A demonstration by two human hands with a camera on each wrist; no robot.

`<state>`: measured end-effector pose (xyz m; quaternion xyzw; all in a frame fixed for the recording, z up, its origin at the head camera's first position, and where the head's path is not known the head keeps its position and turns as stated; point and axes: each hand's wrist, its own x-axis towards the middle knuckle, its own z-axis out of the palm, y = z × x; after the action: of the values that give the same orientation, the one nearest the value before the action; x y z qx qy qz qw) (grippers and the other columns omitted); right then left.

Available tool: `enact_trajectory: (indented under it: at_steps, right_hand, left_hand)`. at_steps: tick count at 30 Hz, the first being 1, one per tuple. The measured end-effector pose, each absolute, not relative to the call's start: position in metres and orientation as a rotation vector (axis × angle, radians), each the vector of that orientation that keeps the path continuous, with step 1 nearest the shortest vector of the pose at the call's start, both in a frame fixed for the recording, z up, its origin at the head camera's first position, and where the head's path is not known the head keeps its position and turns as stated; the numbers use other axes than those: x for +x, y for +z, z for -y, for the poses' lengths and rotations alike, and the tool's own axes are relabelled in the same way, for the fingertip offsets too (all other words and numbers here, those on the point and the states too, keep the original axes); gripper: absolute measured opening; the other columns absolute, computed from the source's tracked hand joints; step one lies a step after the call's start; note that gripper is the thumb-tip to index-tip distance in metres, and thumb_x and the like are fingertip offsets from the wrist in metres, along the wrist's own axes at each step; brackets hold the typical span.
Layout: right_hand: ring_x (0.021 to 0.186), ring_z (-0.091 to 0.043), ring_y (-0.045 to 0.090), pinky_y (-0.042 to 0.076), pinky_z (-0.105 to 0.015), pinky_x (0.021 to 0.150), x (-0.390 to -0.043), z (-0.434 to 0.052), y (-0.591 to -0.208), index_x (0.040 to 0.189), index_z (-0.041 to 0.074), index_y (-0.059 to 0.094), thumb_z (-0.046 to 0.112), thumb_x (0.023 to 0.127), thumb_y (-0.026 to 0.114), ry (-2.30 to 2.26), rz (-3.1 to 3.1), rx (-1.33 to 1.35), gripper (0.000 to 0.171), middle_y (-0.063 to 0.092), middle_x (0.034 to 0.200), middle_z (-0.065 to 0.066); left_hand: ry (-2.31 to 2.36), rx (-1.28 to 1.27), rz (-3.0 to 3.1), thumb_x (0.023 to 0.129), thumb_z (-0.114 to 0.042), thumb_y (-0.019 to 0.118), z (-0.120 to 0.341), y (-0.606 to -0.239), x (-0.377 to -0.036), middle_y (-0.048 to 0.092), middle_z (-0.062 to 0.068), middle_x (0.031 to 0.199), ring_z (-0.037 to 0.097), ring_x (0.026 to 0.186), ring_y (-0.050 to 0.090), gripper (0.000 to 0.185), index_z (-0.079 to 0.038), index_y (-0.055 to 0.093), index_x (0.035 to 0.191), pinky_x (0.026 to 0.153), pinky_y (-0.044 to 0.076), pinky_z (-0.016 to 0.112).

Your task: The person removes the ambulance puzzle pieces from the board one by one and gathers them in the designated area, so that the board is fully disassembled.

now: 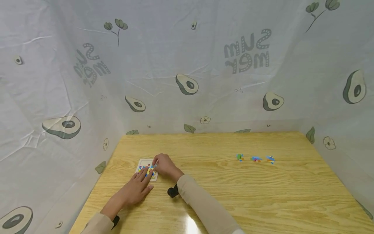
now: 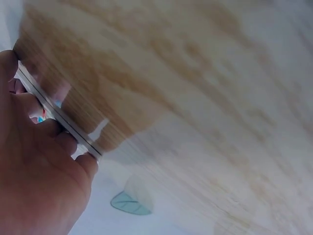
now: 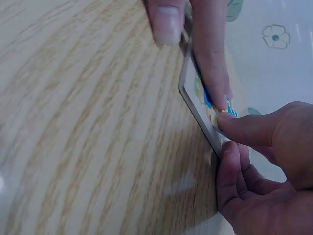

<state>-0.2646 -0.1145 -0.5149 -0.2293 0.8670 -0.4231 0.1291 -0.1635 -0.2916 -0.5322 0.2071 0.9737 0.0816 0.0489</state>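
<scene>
A small square jigsaw board point(image 1: 144, 161) with a pale frame and a colourful picture lies on the left part of the wooden table. My left hand point(image 1: 135, 188) rests its outstretched fingers on the board's picture, the thumb off to the side on the table. At the board's right edge my right hand point(image 1: 166, 166) pinches a small puzzle piece point(image 3: 232, 108), blue and white where it shows, between thumb and finger. The hands cover much of the picture. In the left wrist view the board point(image 2: 61, 116) appears edge-on beside the fingers.
Three loose puzzle pieces lie in a row toward the back right: a green one point(image 1: 240, 157), a blue and pink one point(image 1: 256, 159) and a blue and orange one point(image 1: 270, 159). A pale curtain point(image 1: 163, 65) printed with avocados encloses the table's back and sides.
</scene>
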Motion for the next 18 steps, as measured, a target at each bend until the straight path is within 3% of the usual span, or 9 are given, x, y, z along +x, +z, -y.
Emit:
enact_trajectory:
  at_steps: [11, 18]
  right_hand:
    - [0.069, -0.01, 0.054, 0.046, -0.021, 0.062, -0.2669, 0.1139, -0.5137, 0.093, 0.004, 0.072, 0.002, 0.089, 0.061, -1.322, -2.5, -0.603, 0.011, 0.064, 0.082, -0.002]
    - [0.071, -0.011, 0.054, 0.046, -0.021, 0.062, -0.2669, 0.1146, -0.515, 0.092, 0.004, 0.075, -0.001, 0.087, 0.058, -1.308, -2.492, -0.596, 0.018, 0.067, 0.085, -0.003]
  left_hand:
    - [0.26, 0.639, -2.961, 0.105, -0.046, 0.039, 0.294, -0.5319, -0.1647, 0.012, 0.018, 0.166, 0.039, 0.152, 0.019, 0.066, -0.012, 0.019, 0.158, 0.12, 0.022, 0.061]
    - [0.284, 0.654, -2.928, 0.105, -0.044, 0.039, 0.2957, -0.5329, -0.1647, 0.011, 0.021, 0.165, 0.041, 0.152, 0.017, 0.058, -0.021, 0.025, 0.157, 0.12, 0.021, 0.064]
